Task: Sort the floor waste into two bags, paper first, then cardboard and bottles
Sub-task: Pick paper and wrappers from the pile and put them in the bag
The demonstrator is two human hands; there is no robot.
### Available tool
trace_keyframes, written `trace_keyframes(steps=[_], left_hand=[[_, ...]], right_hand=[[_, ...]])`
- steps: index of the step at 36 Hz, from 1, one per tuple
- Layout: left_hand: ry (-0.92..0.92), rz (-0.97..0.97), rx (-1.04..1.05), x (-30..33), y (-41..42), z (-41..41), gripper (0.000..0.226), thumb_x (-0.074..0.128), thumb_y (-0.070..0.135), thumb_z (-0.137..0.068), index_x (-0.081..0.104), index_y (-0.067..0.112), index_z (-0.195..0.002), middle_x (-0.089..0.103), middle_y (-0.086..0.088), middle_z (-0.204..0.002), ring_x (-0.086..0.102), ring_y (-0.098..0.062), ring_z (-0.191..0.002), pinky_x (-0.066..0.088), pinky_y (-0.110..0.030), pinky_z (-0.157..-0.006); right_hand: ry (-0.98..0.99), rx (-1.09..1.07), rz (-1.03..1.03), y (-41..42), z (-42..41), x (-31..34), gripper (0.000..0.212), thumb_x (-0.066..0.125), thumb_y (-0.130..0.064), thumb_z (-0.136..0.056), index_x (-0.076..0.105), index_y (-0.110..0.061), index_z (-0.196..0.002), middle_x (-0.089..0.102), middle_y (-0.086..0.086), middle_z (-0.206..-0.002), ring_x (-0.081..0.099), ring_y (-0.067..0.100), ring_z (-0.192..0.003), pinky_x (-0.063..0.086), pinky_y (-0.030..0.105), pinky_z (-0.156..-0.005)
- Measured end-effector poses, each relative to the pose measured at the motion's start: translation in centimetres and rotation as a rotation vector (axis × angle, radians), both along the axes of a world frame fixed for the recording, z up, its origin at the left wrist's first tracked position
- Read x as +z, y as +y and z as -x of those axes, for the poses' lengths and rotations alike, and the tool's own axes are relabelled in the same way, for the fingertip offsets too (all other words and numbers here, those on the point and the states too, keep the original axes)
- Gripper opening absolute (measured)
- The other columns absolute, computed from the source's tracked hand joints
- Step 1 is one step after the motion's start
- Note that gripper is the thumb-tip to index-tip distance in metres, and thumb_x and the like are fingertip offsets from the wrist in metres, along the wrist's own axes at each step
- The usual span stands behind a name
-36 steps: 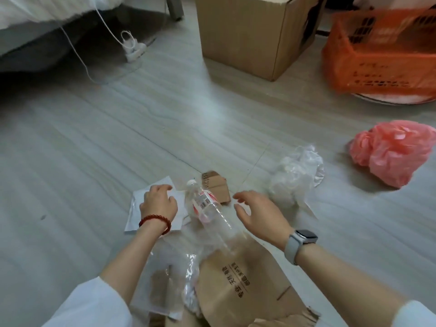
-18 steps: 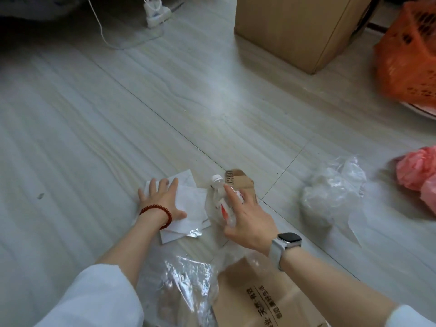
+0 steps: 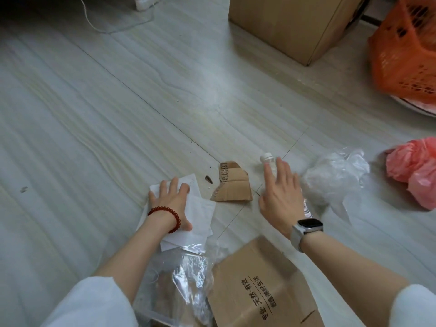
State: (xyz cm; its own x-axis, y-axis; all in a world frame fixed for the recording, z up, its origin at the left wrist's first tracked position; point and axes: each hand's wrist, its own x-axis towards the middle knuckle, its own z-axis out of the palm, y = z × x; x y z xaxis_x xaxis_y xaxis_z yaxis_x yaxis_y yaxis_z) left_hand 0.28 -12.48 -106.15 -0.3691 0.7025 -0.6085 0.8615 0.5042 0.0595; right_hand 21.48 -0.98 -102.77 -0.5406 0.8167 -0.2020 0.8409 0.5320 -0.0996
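Since before, your right hand (image 3: 280,194) slid the bottle (image 3: 269,161) right, off the cardboard scrap (image 3: 233,185). Fingers lie flat over it. Your left hand (image 3: 172,201) presses the paper (image 3: 200,215), fingers spread.

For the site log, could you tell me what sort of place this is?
Probably a room in a home: pale wood-look floor, a white power strip with its cable, and a cardboard box beside an orange plastic basket.

- Pale wood-grain floor (image 3: 94,114).
- Centre: white papers (image 3: 200,215), cardboard scrap (image 3: 233,185), bottle (image 3: 269,161).
- Right: clear bag (image 3: 335,178), pink bag (image 3: 417,168).
- Near: printed cardboard (image 3: 259,291).
- Far: box (image 3: 290,22), orange basket (image 3: 405,55).
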Motion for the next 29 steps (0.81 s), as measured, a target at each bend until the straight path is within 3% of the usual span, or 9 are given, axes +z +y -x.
trace_keyframes(steps=[3,6,8,12,17,20,24,27,29], left_hand=[[0.035,-0.028,-0.048,0.2,-0.5,0.3,0.067,0.073,0.032,-0.068,0.034,0.027,-0.122,0.014,-0.001,-0.146,0.012,-0.026,-0.137,0.012,-0.056,-0.111],[0.042,-0.077,-0.043,0.2,-0.9,1.0,0.045,0.066,0.023,-0.071,0.044,0.026,-0.111,0.021,0.001,-0.142,0.02,-0.023,-0.132,0.014,-0.05,-0.111],[0.044,-0.09,-0.044,0.1,-1.1,1.2,0.043,0.066,0.022,-0.072,0.046,0.025,-0.109,0.022,0.001,-0.142,0.021,-0.022,-0.132,0.014,-0.047,-0.11],[0.133,-0.072,-0.007,0.2,-1.2,1.3,0.046,0.064,0.017,-0.072,0.045,0.022,-0.114,0.026,-0.001,-0.138,0.027,-0.02,-0.129,0.018,-0.046,-0.108],[0.249,-0.003,0.069,1.1,-1.7,2.1,0.053,0.049,0.004,-0.075,0.038,0.016,-0.125,0.031,-0.006,-0.135,0.036,-0.024,-0.124,0.017,-0.055,-0.109],[0.144,-0.118,0.071,0.9,-1.9,2.3,0.063,0.053,0.014,-0.082,0.026,0.025,-0.137,0.017,-0.004,-0.149,0.017,-0.024,-0.139,0.012,-0.058,-0.111],[-0.089,-0.044,0.125,0.1,-2.6,2.2,0.091,0.06,0.051,-0.08,-0.003,0.04,-0.145,-0.019,0.007,-0.154,-0.014,-0.022,-0.143,0.013,-0.059,-0.111],[-0.097,-0.062,0.159,-0.4,-2.9,2.2,0.093,0.063,0.051,-0.078,-0.001,0.042,-0.144,-0.021,0.009,-0.154,-0.017,-0.02,-0.143,0.01,-0.059,-0.112],[-0.094,-0.079,0.179,-0.4,-2.8,2.1,0.093,0.066,0.049,-0.077,0.002,0.042,-0.144,-0.019,0.009,-0.154,-0.016,-0.02,-0.143,0.01,-0.059,-0.111]], right_hand=[[-0.052,0.263,0.068,-0.6,1.7,-0.5,0.068,0.043,-0.018,-0.091,0.007,-0.019,-0.148,-0.003,0.008,-0.158,-0.006,0.027,-0.145,-0.002,0.045,-0.117],[-0.129,0.374,0.239,-1.3,2.9,-1.7,0.066,0.044,-0.027,-0.093,0.007,-0.033,-0.147,-0.002,0.003,-0.158,-0.006,0.029,-0.145,0.004,0.05,-0.116],[-0.175,0.377,0.227,-1.6,3.3,-2.5,0.061,0.042,-0.031,-0.094,0.009,-0.034,-0.146,0.004,0.004,-0.157,0.001,0.032,-0.144,0.017,0.051,-0.115],[-0.238,0.247,0.04,-1.8,4.1,-2.1,0.039,0.039,-0.024,-0.093,0.039,-0.016,-0.132,0.043,0.014,-0.132,0.043,0.035,-0.118,0.038,0.043,-0.095],[-0.237,0.159,-0.054,-1.0,4.4,-1.2,0.026,0.041,-0.019,-0.092,0.054,-0.005,-0.109,0.056,0.015,-0.108,0.054,0.031,-0.097,0.038,0.036,-0.075],[-0.103,0.216,-0.014,-0.7,5.7,-1.3,0.029,0.041,-0.026,-0.095,0.047,-0.009,-0.118,0.051,0.011,-0.119,0.049,0.028,-0.107,0.044,0.036,-0.082],[0.026,0.283,0.187,-1.0,8.9,-2.5,0.045,0.038,-0.019,-0.096,0.027,-0.019,-0.14,0.034,0.008,-0.141,0.039,0.029,-0.122,0.044,0.041,-0.09],[-0.039,0.315,0.234,-1.3,10.9,-3.1,0.054,0.037,-0.021,-0.095,0.016,-0.025,-0.145,0.023,0.006,-0.147,0.03,0.032,-0.127,0.036,0.044,-0.094],[-0.079,0.362,0.178,-1.5,11.9,-3.2,0.051,0.039,-0.015,-0.092,0.025,-0.02,-0.14,0.027,0.007,-0.142,0.031,0.033,-0.122,0.035,0.041,-0.09]])
